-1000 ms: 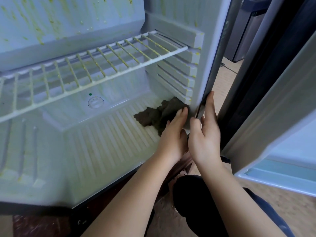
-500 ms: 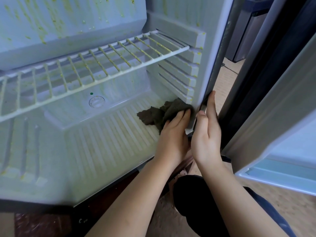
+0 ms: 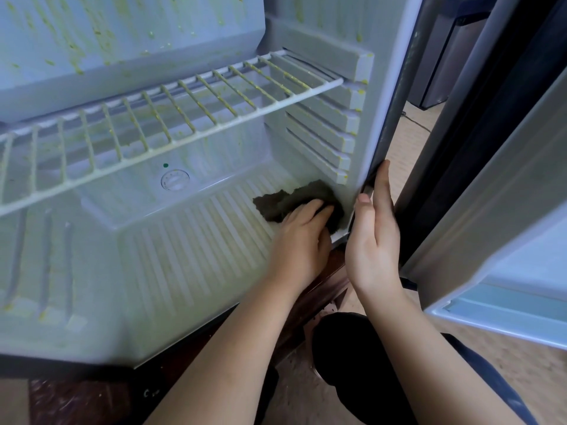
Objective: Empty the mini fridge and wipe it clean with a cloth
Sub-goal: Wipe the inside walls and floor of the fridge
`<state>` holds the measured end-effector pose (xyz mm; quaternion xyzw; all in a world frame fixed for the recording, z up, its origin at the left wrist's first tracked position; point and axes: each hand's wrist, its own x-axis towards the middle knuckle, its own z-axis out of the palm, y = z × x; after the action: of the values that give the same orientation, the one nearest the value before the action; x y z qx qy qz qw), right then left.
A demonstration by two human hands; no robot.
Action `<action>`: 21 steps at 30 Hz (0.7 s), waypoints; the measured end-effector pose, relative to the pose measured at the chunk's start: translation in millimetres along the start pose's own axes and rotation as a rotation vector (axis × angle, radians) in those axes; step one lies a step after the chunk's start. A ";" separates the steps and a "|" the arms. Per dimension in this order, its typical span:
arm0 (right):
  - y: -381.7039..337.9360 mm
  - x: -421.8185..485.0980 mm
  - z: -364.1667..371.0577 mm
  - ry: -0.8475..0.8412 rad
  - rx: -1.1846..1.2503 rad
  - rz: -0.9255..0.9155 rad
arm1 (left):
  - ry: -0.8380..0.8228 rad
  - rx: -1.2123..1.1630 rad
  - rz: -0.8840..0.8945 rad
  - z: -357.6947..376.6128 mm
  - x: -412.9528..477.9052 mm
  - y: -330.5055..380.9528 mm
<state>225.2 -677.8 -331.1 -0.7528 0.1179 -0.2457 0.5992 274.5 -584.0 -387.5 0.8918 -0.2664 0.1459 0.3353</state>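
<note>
Since the frame half a second earlier, the right hand's thumb has risen slightly along the fridge's front edge. The left hand and cloth stay in the same corner.

Head view:

1. Fridge: open, nothing stored inside. Its ribbed floor and back wall carry yellow-green smears and specks. The densest streaks are on the back wall at 11 o'clock.
2. Shelf: white wire rack, seated in the side rails. It runs from 9 o'clock up toward 1 o'clock and has yellow residue on its bars.
3. Drain cap: round disc on the raised step below the shelf, with a small green dot just above it.
4. Cloth: dark and crumpled, lying on the fridge floor in the front right corner and touching the right wall. One ragged end sticks out at 10 o'clock from the left hand.
5. Left hand: fingers together, nearly straight, laid on top of the cloth and pressing it down. The thumb side is hidden.
6. Right hand: at 3 o'clock from the left hand, outside the cabinet. Fingers straight and together, flat against the right wall's outer face. The thumb tip touches the front edge.
7. Door: swung open at 3 o'clock.
8. Knee: in dark fabric at 6 o'clock, over a tan floor.
</note>
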 end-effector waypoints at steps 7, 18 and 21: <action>0.4 -1.0 0.9 0.013 -0.031 -0.015 | -0.126 0.196 -0.001 5.9 5.3 1.1; 5.7 -2.9 6.4 0.046 -0.098 -0.043 | -0.218 0.315 -0.152 -13.9 33.8 -56.5; 3.6 -7.8 8.9 0.077 -0.189 -0.182 | -0.251 0.350 -0.246 -12.1 47.5 -67.5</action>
<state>223.5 -667.5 -337.8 -0.8035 0.0948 -0.3157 0.4958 350.9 -551.0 -392.9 0.9732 -0.1659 0.0360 0.1552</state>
